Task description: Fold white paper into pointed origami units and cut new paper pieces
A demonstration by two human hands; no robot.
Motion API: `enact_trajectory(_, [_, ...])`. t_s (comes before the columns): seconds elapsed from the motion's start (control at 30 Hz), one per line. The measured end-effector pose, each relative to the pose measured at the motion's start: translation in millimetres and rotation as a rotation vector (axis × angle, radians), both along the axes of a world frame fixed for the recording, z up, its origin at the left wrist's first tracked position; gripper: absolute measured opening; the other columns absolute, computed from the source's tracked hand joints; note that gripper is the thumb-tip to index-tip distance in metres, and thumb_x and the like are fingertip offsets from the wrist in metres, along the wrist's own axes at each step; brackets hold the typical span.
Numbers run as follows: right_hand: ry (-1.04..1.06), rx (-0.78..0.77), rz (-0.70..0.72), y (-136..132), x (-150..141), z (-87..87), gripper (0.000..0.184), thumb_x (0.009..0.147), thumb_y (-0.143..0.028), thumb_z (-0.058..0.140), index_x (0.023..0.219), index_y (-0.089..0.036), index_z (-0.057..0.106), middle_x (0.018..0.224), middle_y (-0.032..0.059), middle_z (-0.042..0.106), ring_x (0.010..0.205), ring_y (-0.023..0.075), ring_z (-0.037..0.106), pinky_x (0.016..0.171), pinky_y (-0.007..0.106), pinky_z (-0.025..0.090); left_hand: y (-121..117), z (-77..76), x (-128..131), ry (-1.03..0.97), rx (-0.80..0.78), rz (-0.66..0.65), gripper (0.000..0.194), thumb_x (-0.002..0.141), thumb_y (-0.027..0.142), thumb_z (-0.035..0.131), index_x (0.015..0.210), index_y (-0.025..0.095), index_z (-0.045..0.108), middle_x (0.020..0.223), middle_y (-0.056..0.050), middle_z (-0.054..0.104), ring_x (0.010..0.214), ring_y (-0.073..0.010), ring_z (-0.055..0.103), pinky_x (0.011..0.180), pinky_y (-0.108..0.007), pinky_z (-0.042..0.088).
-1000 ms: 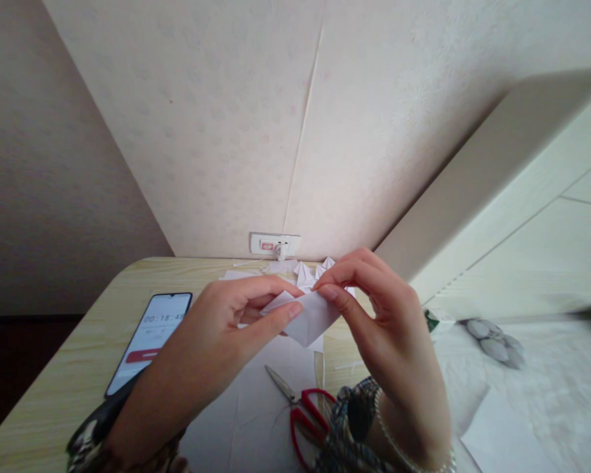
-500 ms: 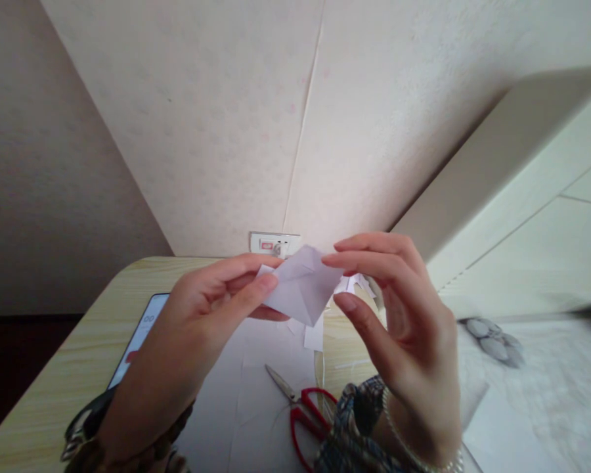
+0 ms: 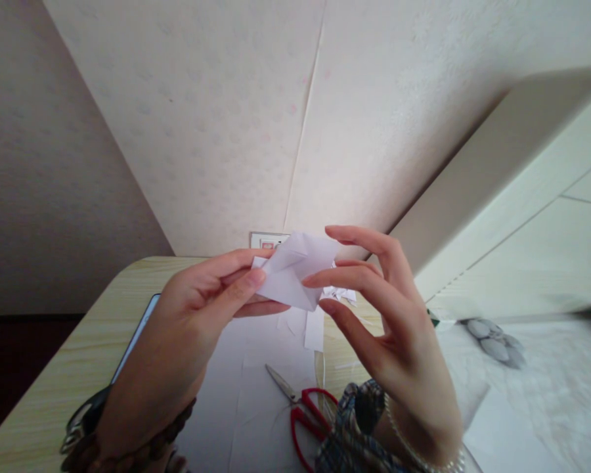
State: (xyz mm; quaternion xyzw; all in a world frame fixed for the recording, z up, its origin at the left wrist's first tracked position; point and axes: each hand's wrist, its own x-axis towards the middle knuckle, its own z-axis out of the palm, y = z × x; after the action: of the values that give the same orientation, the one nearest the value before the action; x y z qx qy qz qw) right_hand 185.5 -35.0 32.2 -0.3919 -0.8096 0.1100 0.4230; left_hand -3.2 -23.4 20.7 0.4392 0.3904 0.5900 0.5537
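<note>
A small piece of folded white paper (image 3: pixel 290 266), with creases and a pointed lower right corner, is held up over the table. My left hand (image 3: pixel 211 295) pinches its left end, thumb in front and fingers behind. At the paper's right side is my right hand (image 3: pixel 396 315), its fingers spread apart. Its middle fingertip lies against the paper's front face, and the thumb tip is close by the lower right corner. Below them, red-handled scissors (image 3: pixel 305 410) lie with nearly closed blades on white paper sheets (image 3: pixel 263 374).
Paper scraps (image 3: pixel 342 293) lie behind my right hand, and a paper strip (image 3: pixel 314 330) is below the folded piece. A phone (image 3: pixel 135 338) is partly covered by my left forearm. A wall socket (image 3: pixel 262 242) is behind the table (image 3: pixel 142 276). A pale cabinet (image 3: pixel 522 203) stands right.
The folded paper has risen slightly and tilted, with the left hand shifting a little left. My right hand has moved left, bringing its middle finger onto the paper's face, while the index finger has lifted.
</note>
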Motion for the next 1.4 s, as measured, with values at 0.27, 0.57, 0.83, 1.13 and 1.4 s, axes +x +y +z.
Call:
enact_trajectory(0.27, [-0.045,-0.006,0.048,1.8,2.3,-0.2,0.029,0.094,-0.011,0.06,0.114,-0.03,0.063,0.146,-0.0008,0.043,0.129,0.0203,0.049,0.106,0.037,0.049,1.2,0.8,3.6,-0.016,0.007,0.022,0.01,0.079,0.022,0.077,0.081,0.029,0.083,0.089,0.004,0.084,0.075,-0.0137,0.078,0.063,-0.017,0.063])
enact_trajectory(0.57, [-0.041,-0.006,0.033,1.7,2.0,-0.7,0.024,0.095,-0.017,0.062,0.113,-0.031,0.064,0.147,0.0,0.043,0.129,0.0229,0.05,0.106,0.041,0.049,1.1,0.3,4.8,-0.041,0.002,0.013,0.009,0.08,0.023,0.076,0.084,0.028,0.083,0.091,0.002,0.084,0.08,-0.0152,0.078,0.068,-0.019,0.064])
enact_trajectory(0.83, [-0.014,0.028,0.007,1.1,1.6,0.9,0.013,0.095,-0.024,0.064,0.106,-0.031,0.066,0.146,-0.0026,0.044,0.133,0.0201,0.046,0.11,0.036,0.045,-1.1,0.4,3.8,-0.063,0.019,-0.014,0.01,0.08,0.023,0.076,0.084,0.029,0.083,0.09,0.001,0.084,0.077,-0.0153,0.078,0.066,-0.018,0.064])
enact_trajectory(1.13, [0.074,0.086,-0.043,-1.0,-4.1,2.4,0.01,0.094,-0.022,0.065,0.096,-0.032,0.068,0.141,-0.0049,0.05,0.136,0.0198,0.045,0.111,0.038,0.044,-3.4,-6.0,4.1,-0.103,0.025,-0.155,0.016,0.088,0.022,0.07,0.09,0.032,0.082,0.099,0.006,0.083,0.088,-0.0144,0.078,0.08,-0.02,0.064])
enact_trajectory(1.4, [0.207,0.136,-0.129,1.2,-8.1,-1.6,0.012,0.092,-0.017,0.066,0.09,-0.028,0.068,0.13,0.0009,0.059,0.127,0.024,0.054,0.105,0.046,0.048,-6.3,-2.9,2.9,-0.002,-0.031,-0.199,0.019,0.088,0.019,0.068,0.102,0.028,0.078,0.096,0.002,0.084,0.084,-0.0164,0.08,0.078,-0.02,0.063])
